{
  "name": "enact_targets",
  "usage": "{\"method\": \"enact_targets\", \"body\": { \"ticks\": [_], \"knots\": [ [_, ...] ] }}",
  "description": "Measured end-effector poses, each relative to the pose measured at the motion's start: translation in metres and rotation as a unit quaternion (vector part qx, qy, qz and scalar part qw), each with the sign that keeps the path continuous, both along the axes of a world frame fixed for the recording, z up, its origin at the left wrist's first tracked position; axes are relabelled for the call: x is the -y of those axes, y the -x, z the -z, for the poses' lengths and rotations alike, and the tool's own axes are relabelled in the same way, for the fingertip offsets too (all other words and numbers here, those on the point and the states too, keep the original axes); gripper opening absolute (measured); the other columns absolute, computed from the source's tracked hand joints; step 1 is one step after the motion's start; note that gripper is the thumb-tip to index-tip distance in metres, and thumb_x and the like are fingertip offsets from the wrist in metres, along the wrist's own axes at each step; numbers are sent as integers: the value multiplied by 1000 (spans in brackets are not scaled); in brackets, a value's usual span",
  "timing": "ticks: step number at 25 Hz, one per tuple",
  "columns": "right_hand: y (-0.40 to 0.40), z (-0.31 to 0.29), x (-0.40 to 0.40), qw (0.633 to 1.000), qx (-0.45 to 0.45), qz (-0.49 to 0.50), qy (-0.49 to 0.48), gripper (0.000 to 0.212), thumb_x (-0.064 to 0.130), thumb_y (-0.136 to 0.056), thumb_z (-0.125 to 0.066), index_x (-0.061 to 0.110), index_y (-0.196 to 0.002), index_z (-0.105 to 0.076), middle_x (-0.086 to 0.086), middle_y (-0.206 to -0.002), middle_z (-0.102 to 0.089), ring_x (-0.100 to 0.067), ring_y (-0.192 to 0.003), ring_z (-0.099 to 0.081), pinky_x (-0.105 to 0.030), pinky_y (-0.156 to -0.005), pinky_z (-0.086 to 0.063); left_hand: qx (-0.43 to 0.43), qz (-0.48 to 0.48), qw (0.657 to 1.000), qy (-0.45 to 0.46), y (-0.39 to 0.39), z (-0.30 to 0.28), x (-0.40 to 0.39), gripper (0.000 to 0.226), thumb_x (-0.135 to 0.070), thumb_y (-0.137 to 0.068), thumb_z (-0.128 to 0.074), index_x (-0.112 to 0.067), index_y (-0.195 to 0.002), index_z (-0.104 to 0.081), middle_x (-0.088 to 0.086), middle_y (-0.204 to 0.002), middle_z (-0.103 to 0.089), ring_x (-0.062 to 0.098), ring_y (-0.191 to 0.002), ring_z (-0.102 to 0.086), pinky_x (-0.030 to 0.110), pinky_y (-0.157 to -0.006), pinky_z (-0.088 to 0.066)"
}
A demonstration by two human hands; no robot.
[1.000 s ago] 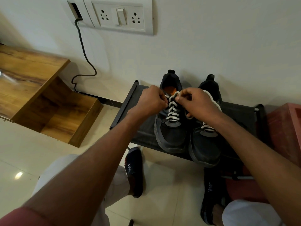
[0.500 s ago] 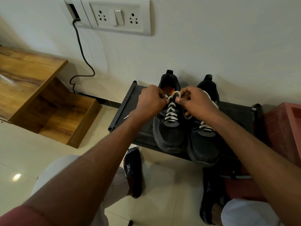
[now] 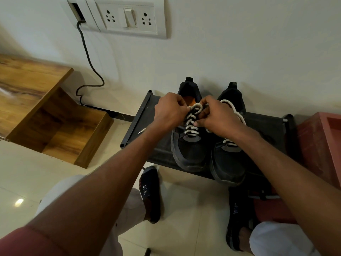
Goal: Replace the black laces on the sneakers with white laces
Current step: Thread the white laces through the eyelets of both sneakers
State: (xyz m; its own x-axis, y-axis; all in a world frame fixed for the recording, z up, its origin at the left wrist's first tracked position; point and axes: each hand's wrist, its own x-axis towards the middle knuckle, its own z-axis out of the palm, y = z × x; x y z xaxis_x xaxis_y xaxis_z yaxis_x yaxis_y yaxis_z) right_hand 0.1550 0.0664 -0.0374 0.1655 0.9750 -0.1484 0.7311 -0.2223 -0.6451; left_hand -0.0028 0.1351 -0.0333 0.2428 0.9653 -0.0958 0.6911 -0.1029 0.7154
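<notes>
Lace loop tightened since earlier; both hands (image 3: 195, 115) still pinching white lace (image 3: 196, 107) over left sneaker (image 3: 188, 148).

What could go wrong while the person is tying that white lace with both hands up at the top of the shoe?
The left hand and right hand pinch the white lace of the left sneaker; an uneven pull could leave a lopsided or loose knot. Both sneakers' toes overhang the front edge of the black rack, so a hard tug might tip one off. The right sneaker has a slack lace loop beside the right hand that could snag.
</notes>
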Motion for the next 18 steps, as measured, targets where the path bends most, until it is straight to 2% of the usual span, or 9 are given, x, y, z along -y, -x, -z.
{"method": "enact_targets", "body": {
  "ticks": [5, 9, 12, 15, 17, 18],
  "knots": [
    [2, 3, 0, 999, -25, 32, -16, 46, 43, -83, -85, 27, -114, -56, 6, -88, -69, -13, -84, -68, -44, -80, -59, 41, 2, 998, 42, 4, 4, -5, 14, -20, -89, -76, -20, -76, -71, 1, -74, -73, 22, -71, -74, 45, -73, -65],
    [3, 8, -1, 998, -25, 56, -31, 37, 36, -84, -86, 28, -105, -57, 4, -87, -70, -16, -83, -68, -48, -82, -58, 27, 17, 999, 40, 7, 10, -5, 13, -12, -83, -82, -19, -76, -73, -1, -77, -74, 20, -76, -73, 46, -77, -64],
    [1, 8, -2, 998, -34, 52, -20, 39, 33, -82, -88, 30, -105, -57, 3, -88, -71, -17, -85, -69, -49, -82, -59, 17, 1, 1000, 21, 6, 11, 0, 11, -15, -81, -86, -17, -77, -75, -5, -76, -73, 15, -75, -72, 41, -78, -64],
    [0, 6, -3, 998, -37, 40, -11, 42, 31, -81, -88, 29, -109, -57, 4, -88, -72, -17, -85, -69, -47, -82, -59, 24, 3, 1000, 20, 6, 10, -1, 12, -14, -81, -85, -18, -77, -74, -5, -76, -74, 15, -75, -72, 43, -77, -64],
    [-3, 5, -3, 999, -41, 28, -7, 39, 24, -85, -84, 27, -114, -58, 3, -88, -71, -17, -86, -70, -43, -80, -59, 18, 7, 1000, 19, 11, 6, -8, 14, -10, -82, -82, -15, -92, -73, -7, -88, -70, 16, -83, -69, 40, -78, -62],
    [-4, 5, -4, 999, -43, 23, -7, 39, 20, -88, -81, 26, -118, -57, 2, -90, -70, -18, -88, -70, -40, -77, -59, -10, 13, 1000, 8, 14, 5, -11, 23, -11, -83, -81, -15, -104, -71, -7, -97, -65, 16, -89, -65, 37, -79, -57]
  ]
}}
